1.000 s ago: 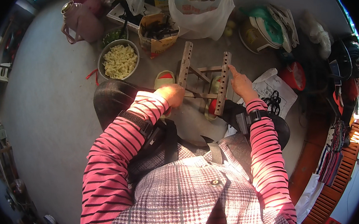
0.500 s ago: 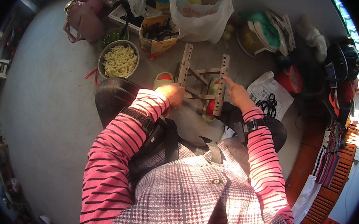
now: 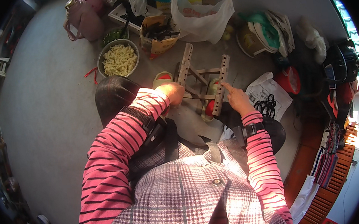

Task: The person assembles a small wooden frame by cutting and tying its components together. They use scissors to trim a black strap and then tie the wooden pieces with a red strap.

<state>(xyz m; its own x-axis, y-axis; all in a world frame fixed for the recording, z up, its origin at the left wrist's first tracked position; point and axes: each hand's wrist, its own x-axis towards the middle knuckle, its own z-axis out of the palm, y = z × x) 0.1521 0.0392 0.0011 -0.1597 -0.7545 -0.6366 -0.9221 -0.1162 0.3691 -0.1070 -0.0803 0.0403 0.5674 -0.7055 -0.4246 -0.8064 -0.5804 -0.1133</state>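
Between my feet stands a small wooden folding stool frame [image 3: 205,71] without a seat, its two top rails [image 3: 223,84] pierced by a row of dark holes. My left hand [image 3: 172,93] is closed around the near end of the left rail; its fingertips are partly hidden. On the right rail rests the stretched index finger of my right hand [image 3: 237,98], touching near a hole at about mid-length. That hand grips nothing, and its other fingers are loosely bent. My slippers [image 3: 208,110] with red insides show beside and under the frame.
A metal bowl of pale chopped food [image 3: 119,59] lies ahead left, beside a box of dark strips [image 3: 159,37]. Beyond are a white plastic bag [image 3: 203,18] and a pinkish jug [image 3: 84,22]. Black loops [image 3: 266,107] lie on a white sack [image 3: 278,90] at right.
My right index finger has slid a little toward me along the right rail. My left hand and the stool frame stay where they were.
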